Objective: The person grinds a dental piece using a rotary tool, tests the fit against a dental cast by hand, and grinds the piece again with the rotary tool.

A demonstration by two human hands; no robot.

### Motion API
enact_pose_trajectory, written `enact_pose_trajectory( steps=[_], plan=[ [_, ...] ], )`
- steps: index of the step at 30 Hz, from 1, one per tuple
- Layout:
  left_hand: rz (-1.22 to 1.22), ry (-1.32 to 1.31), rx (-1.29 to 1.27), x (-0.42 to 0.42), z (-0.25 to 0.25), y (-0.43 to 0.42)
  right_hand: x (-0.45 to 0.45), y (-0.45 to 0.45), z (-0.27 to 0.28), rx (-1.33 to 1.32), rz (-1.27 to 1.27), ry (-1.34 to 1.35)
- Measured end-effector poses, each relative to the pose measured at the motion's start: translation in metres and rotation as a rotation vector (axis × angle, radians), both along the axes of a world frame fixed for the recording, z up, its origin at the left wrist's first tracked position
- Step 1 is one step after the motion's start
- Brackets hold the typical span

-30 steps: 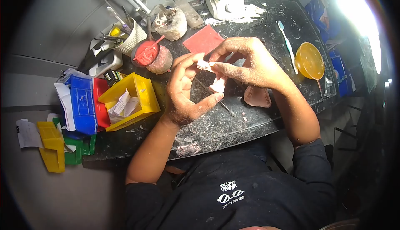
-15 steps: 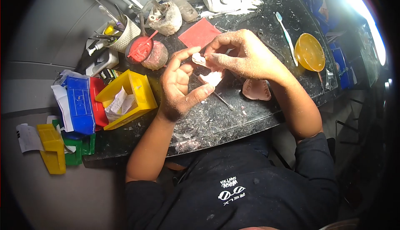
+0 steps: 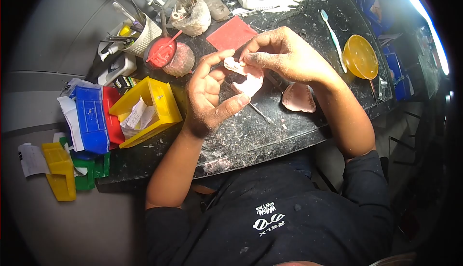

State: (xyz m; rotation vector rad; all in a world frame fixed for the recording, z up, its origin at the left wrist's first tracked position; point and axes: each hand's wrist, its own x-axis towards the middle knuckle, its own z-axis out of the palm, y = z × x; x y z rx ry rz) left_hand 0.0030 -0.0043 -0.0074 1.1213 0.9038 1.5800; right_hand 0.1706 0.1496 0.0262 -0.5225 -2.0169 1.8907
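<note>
A pale pink, horseshoe-shaped dental cast (image 3: 249, 83) is held above the bench. My left hand (image 3: 207, 95) grips it from the left, thumb at its lower edge and fingertips at its upper end. My right hand (image 3: 289, 56) is closed in a pinch at the top of the cast; anything small between those fingertips is hidden. Beneath the right wrist a second pink dental cast (image 3: 298, 98) lies on the bench. Below the held cast rests a thin metal hand tool (image 3: 261, 113), partly covered by it.
Behind my hands lies a red wax sheet (image 3: 231, 33) on the dusty black bench (image 3: 270, 131). To the right are a toothbrush (image 3: 333, 40) and a yellow bowl (image 3: 360, 57). Leftward stand a dish of red strips (image 3: 161, 53), a tool cup (image 3: 145, 39) and a yellow bin (image 3: 166, 103).
The held cast has turned slightly, so more of its curved middle shows. My right fingers have shifted a little along its upper edge. The left hand keeps its grip.
</note>
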Motion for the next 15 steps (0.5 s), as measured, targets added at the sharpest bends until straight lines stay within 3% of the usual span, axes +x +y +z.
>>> enact_pose_trajectory(
  steps=[15],
  plan=[
    [-0.011,-0.002,-0.014,0.0005,0.0018,-0.0007,0.0010,0.0028,0.0004,-0.001,0.041,-0.013]
  ],
)
